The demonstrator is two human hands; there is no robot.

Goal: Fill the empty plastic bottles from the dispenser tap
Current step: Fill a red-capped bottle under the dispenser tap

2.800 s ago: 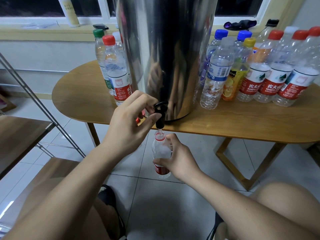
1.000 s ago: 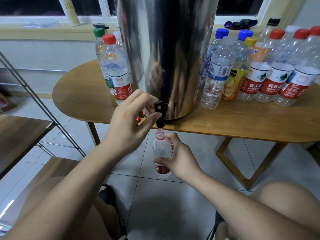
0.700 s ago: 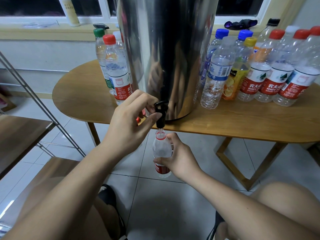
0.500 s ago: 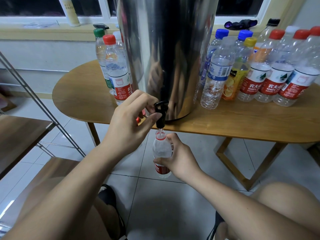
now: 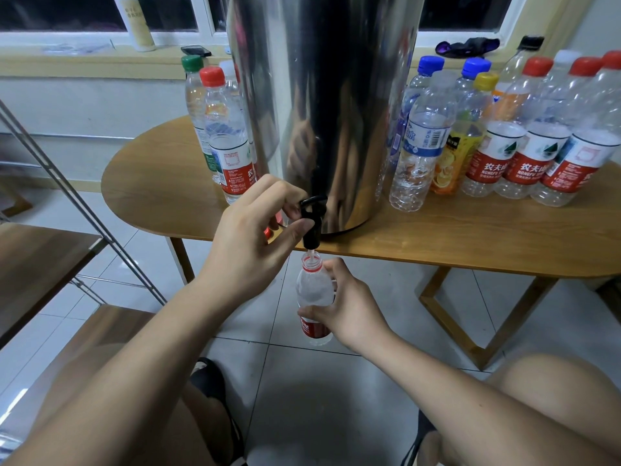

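A tall steel dispenser [image 5: 322,105] stands on the wooden table [image 5: 470,237], its black tap [image 5: 312,220] hanging over the front edge. My left hand [image 5: 250,238] grips the tap lever with thumb and fingers. Below the spout my right hand [image 5: 346,307] holds a small uncapped bottle [image 5: 313,290] with a red label upright, its mouth right under the tap. A thin stream of water runs into the neck. Several capped bottles [image 5: 524,136] stand to the right of the dispenser, and a few more bottles [image 5: 223,129] to its left.
A red cap [image 5: 267,232] lies on the table behind my left hand. A wooden shelf with a metal frame [image 5: 50,250] stands at the left. The floor is tiled, and my knees show at the bottom corners. A windowsill [image 5: 84,58] runs behind the table.
Nothing has moved; both hands keep their hold while water runs into the bottle.
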